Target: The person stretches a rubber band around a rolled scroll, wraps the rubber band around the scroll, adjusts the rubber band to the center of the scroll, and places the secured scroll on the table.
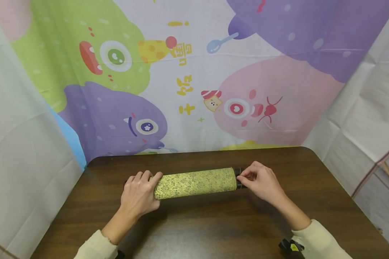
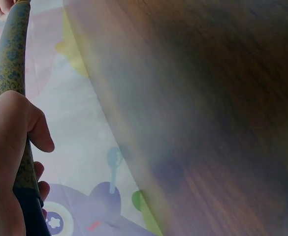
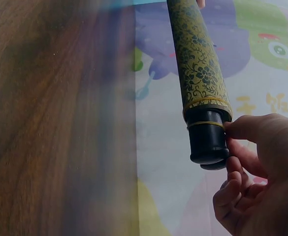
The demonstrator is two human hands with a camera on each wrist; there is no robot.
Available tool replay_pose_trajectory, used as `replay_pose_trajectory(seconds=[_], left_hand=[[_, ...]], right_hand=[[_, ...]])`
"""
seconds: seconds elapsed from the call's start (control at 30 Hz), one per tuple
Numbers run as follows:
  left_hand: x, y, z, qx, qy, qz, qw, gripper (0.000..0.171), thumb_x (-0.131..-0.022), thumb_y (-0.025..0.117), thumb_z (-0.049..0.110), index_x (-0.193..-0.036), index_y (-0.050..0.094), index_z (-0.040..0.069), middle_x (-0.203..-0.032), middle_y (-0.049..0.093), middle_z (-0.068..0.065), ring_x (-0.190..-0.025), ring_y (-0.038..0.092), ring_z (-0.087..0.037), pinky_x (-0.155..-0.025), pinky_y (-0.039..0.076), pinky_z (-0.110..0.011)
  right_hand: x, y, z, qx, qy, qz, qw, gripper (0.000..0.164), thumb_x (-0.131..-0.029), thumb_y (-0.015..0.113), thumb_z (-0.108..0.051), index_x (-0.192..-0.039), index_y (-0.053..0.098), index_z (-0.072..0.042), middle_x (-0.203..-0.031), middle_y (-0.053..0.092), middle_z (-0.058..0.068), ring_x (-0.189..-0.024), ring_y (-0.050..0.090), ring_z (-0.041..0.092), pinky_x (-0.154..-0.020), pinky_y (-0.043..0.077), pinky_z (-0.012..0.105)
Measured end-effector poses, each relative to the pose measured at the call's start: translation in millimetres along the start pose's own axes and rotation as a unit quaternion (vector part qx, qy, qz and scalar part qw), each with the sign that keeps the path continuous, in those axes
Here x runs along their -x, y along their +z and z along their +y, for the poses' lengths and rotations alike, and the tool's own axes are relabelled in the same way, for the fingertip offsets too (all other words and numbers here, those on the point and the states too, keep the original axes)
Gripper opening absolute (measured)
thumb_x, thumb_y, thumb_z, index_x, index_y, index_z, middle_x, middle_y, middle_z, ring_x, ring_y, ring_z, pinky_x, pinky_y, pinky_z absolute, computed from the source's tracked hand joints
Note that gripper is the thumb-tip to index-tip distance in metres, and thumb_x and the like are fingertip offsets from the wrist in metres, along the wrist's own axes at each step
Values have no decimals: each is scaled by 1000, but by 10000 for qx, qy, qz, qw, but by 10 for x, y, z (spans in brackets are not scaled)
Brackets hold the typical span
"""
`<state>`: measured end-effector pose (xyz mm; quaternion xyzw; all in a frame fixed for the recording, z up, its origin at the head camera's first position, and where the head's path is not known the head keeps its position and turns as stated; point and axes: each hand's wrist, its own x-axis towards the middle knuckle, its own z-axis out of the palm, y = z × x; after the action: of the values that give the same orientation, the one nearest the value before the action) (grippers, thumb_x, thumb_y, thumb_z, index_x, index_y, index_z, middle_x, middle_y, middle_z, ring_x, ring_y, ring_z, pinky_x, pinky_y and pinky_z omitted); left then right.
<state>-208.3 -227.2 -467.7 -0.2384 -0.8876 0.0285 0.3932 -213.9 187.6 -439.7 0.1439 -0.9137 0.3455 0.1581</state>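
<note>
A scroll (image 1: 194, 182) in yellow-gold floral brocade, with dark roller ends, is held lengthwise over the table. My left hand (image 1: 139, 194) grips its left end, thumb on the near side. The left wrist view shows that hand (image 2: 11, 142) wrapped round the brocade, finger ends showing past it. Two black knobs (image 3: 208, 142) stick out side by side at the right end, and a thin yellow band (image 3: 203, 123) crosses one. My right hand (image 1: 260, 180) pinches with thumb and forefinger at that band beside the knobs. Its other fingers (image 3: 230, 194) curl below them.
The dark wood table (image 1: 214, 230) spreads under both hands. Behind it hangs a cartoon-printed curtain (image 1: 188, 136), with pale cloth (image 1: 19, 144) along the left side. A black strap device (image 1: 291, 246) sits at the right wrist.
</note>
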Motion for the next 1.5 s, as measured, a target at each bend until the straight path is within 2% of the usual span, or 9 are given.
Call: replay_pose_trajectory(seconds=[0.23, 0.33, 0.6, 0.8, 1.1, 1.2, 1.37, 1.5], left_hand=[[-9, -28, 26, 97, -196, -550, 9982, 64, -58, 74, 13, -122, 76, 18, -88, 71, -9, -73, 65, -32, -62, 55, -46], [-12, -27, 35, 126, -256, -674, 9973, 66, -57, 75, 14, -123, 76, 18, -88, 71, -9, -73, 65, -32, -62, 55, -46], [-20, -14, 26, 163, -52, -504, 9986, 66, -55, 73, 13, -121, 76, 18, -87, 72, -8, -71, 63, -29, -58, 53, -42], [-33, -16, 31, 243, 154, -394, 9988, 66, -55, 73, 12, -120, 77, 18, -88, 73, -7, -73, 66, -29, -58, 53, -41], [-5, -2, 24, 176, 137, -471, 9986, 68, -53, 80, 18, -121, 77, 19, -90, 75, -6, -75, 68, -28, -60, 56, -41], [-8, -3, 22, 248, 22, -623, 9977, 69, -54, 82, 19, -123, 77, 19, -91, 75, -7, -74, 67, -29, -60, 57, -42], [1, -6, 17, 365, -413, -1012, 9933, 71, -55, 81, 17, -126, 77, 20, -93, 75, -9, -75, 66, -29, -62, 56, -43], [-11, -15, 28, 384, -484, -1032, 9927, 70, -55, 78, 15, -125, 77, 19, -92, 73, -8, -73, 63, -29, -61, 55, -43]], right_hand=[[8, 71, -12, -57, -30, 81, 9999, 9, -96, 84, -9, -88, 83, -12, -85, 64, -2, -72, 51, 2, -68, 45, 24], [17, 92, -25, -133, -40, 134, 9998, 10, -97, 82, -7, -88, 82, -11, -85, 63, -2, -71, 50, 3, -68, 45, 23], [-6, 81, -78, -175, -44, 242, 9995, 11, -100, 80, -7, -90, 81, -13, -90, 65, 0, -75, 51, 5, -71, 45, 24], [-31, 56, -113, -218, -100, 102, 9997, 10, -101, 80, -9, -92, 81, -13, -92, 65, 0, -76, 50, 8, -71, 44, 25], [-30, 57, -119, -180, -177, 1, 9997, 9, -100, 82, -11, -91, 82, -13, -91, 65, -2, -74, 49, 8, -69, 43, 25], [-25, 52, -103, -172, -160, 10, 9997, 9, -100, 82, -11, -92, 82, -13, -91, 65, -2, -75, 51, 9, -70, 43, 25], [-29, 44, -86, -127, -118, 43, 9998, 8, -100, 82, -9, -93, 81, -12, -90, 64, -2, -78, 51, 7, -73, 45, 25], [-34, 40, -84, -134, -109, 23, 9998, 7, -101, 81, -10, -94, 81, -12, -90, 64, -1, -78, 51, 7, -73, 44, 25]])
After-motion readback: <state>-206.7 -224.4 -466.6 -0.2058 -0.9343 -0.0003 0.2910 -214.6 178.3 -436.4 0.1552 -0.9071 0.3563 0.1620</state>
